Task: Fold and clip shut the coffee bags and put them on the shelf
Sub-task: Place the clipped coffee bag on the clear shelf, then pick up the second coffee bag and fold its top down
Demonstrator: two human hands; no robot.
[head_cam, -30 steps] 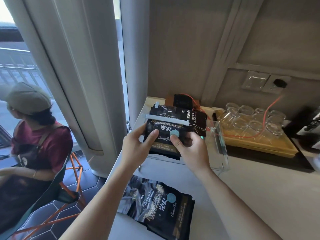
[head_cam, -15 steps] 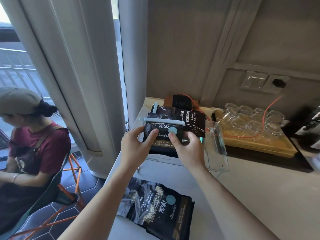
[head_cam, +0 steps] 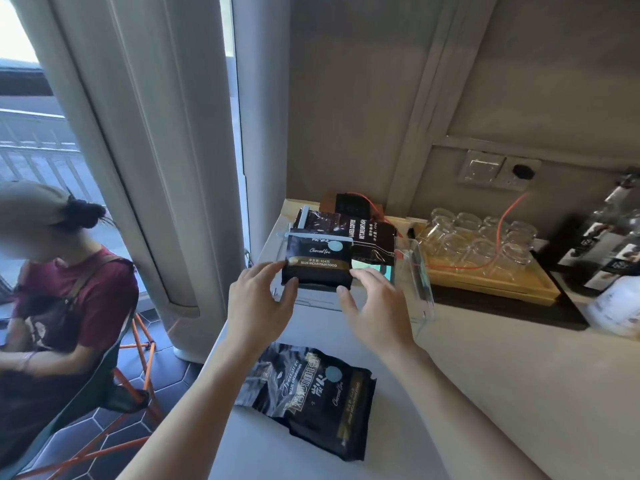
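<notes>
A folded coffee bag (head_cam: 317, 263), shut with a pale clip (head_cam: 313, 235) across its top, stands in the clear shelf (head_cam: 420, 282) at the far left corner of the counter (head_cam: 502, 375), in front of another clipped bag (head_cam: 349, 233) lying behind it; the left hand (head_cam: 258, 303) sits at the bag's lower left corner, thumb touching it, fingers spread and loose; the right hand (head_cam: 375, 306) hovers just beside its lower right corner, fingers apart, gripping nothing; the step in hand looks like letting go of a bag just shelved. A third bag (head_cam: 311, 398) lies flat and unclipped near the counter's left edge, close to the person; the next move likely calls for picking it up, folding its top over and finding a clip, though no spare clip is in view.
</notes>
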